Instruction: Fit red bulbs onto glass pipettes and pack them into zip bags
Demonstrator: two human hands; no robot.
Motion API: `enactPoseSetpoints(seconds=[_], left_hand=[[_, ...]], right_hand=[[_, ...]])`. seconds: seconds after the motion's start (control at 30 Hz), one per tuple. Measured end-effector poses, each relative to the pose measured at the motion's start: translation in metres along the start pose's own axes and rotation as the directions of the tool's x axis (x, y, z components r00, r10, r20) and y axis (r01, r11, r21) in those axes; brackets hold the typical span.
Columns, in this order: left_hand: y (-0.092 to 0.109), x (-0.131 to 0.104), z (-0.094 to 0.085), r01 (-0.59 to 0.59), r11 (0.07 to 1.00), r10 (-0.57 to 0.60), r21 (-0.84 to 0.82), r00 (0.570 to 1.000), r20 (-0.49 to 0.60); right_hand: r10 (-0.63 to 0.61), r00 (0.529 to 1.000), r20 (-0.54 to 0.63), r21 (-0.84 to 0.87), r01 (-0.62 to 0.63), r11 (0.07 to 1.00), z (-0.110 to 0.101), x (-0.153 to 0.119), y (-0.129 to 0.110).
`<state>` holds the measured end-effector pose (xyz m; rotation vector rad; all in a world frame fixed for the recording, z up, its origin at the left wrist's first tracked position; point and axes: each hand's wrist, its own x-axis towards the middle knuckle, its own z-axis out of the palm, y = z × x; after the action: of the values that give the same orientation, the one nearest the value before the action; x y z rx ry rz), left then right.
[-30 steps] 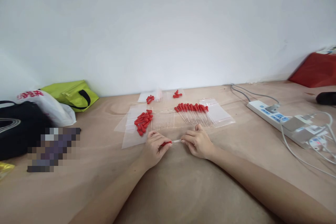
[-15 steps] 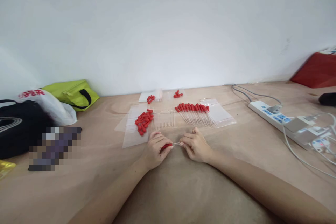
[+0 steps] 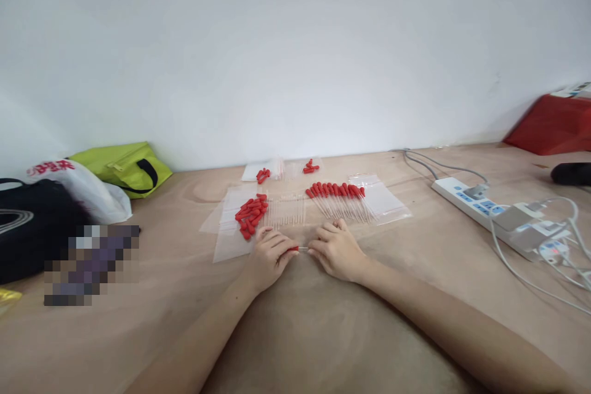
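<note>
- Head view, lower centre: we pinch a red rubber bulb (image 3: 294, 249) between the thumb and fingers of the left hand (image 3: 272, 257); most of the bulb is hidden by the grip.
- We grip a thin, clear tube (image 3: 303, 249) in the fingertips of the right hand (image 3: 339, 252). Only a short section shows between the hands, roughly level, its left end meeting the bulb; how deep it sits we cannot tell.
- Centre of frame, left: we see a heap of loose red bulbs (image 3: 252, 215), matt and rounded, lying on a clear plastic sheet or bag (image 3: 226, 249).
- Centre: a row of bare clear tubes (image 3: 286, 212) lies side by side, just right of the heap.
- Centre, right: a fanned row of bulb-topped tubes (image 3: 336, 191) lies with the red ends towards the wall, beside a clear bag (image 3: 388, 202).
- Above these, near the wall: two small groups of red bulbs, left (image 3: 263, 175) and right (image 3: 311, 166).
- Surface: a brown, faintly wood-patterned tabletop (image 3: 323, 338).
- Background: a plain pale wall (image 3: 295, 55).
- Left of frame: a black bag (image 3: 37, 221), a white plastic bag (image 3: 95, 197) with red print and a lime-green bag (image 3: 117, 163); below them, a pixelated item we cannot identify.
- Right of frame: a white power strip (image 3: 473, 203) with plugged-in adapters and cables; a red bag (image 3: 549, 126) occupies the upper right.
</note>
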<state>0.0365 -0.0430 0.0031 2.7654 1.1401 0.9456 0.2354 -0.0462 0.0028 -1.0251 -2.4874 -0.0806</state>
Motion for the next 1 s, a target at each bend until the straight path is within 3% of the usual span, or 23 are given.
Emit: enactPoseSetpoints(seconds=[0.1,0.2,0.27,0.37,0.43,0.5,0.6,0.77,0.9,1.0], left_hand=[[-0.005,-0.004,-0.001,0.056,0.998,-0.056,0.014,0.997,-0.047],[-0.008,-0.009,0.0,0.186,0.982,-0.187,-0.015,0.981,-0.059],[-0.009,-0.011,0.001,0.228,0.972,-0.228,-0.051,0.974,0.004],[-0.01,-0.011,0.003,0.229,0.97,-0.219,-0.087,0.97,0.107],[-0.01,-0.011,0.003,0.232,0.967,-0.217,-0.105,0.967,0.136],[-0.01,-0.01,0.002,0.239,0.964,-0.221,-0.117,0.964,0.145],[-0.01,-0.009,0.001,0.246,0.961,-0.224,-0.129,0.961,0.159],[-0.01,-0.007,0.0,0.259,0.954,-0.232,-0.148,0.956,0.177],[-0.009,-0.007,0.0,0.278,0.949,-0.251,-0.146,0.951,0.181],[-0.007,-0.007,0.001,0.271,0.952,-0.244,-0.14,0.952,0.183]], right_hand=[[0.005,1.0,0.028,-0.062,-0.004,0.998,-0.005,0.001,0.001],[0.205,0.979,-0.009,-0.062,-0.205,0.977,-0.008,0.003,0.014],[0.434,0.899,-0.059,-0.015,-0.436,0.9,-0.008,0.01,0.031],[0.703,0.705,-0.097,0.072,-0.699,0.711,-0.006,0.025,0.058],[0.788,0.605,-0.118,0.076,-0.785,0.615,-0.004,0.035,0.072],[0.819,0.555,-0.146,0.048,-0.823,0.566,0.0,0.04,0.081],[0.82,0.548,-0.165,-0.009,-0.832,0.554,0.005,0.037,0.085],[0.796,0.58,-0.173,-0.051,-0.812,0.581,0.011,0.028,0.089],[0.729,0.648,-0.22,-0.086,-0.757,0.648,0.013,0.03,0.08],[0.655,0.734,-0.178,-0.096,-0.676,0.731,0.014,0.04,0.059]])
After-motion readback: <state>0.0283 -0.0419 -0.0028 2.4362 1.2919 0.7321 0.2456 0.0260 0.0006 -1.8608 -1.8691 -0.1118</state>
